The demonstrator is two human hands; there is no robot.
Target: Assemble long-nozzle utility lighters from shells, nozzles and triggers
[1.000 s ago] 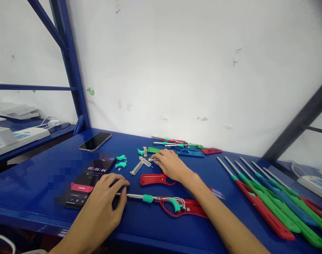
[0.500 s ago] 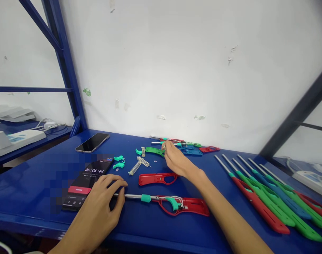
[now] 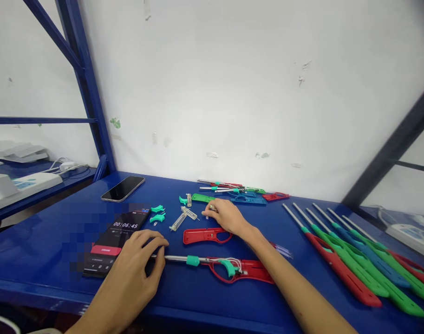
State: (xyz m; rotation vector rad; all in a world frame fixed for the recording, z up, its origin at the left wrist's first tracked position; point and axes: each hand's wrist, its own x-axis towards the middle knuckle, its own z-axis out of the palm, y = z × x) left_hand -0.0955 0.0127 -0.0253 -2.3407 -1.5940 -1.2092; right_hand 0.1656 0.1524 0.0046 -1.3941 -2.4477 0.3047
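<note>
Pinching now, the right hand [image 3: 229, 215] has its fingers drawn tight around a small shiny part [image 3: 213, 208], just right of the clear tubes [image 3: 179, 221] and beyond the empty red shell [image 3: 199, 235]! Down on the desk [image 3: 198, 301], the left hand [image 3: 140, 260] curls loosely, thumb over the metal rod [image 3: 177, 258] of the red lighter [image 3: 258, 270]; whether it grips, I can't tell. Teal trigger [image 3: 229, 267] sits exposed in the lighter's handle.
</note>
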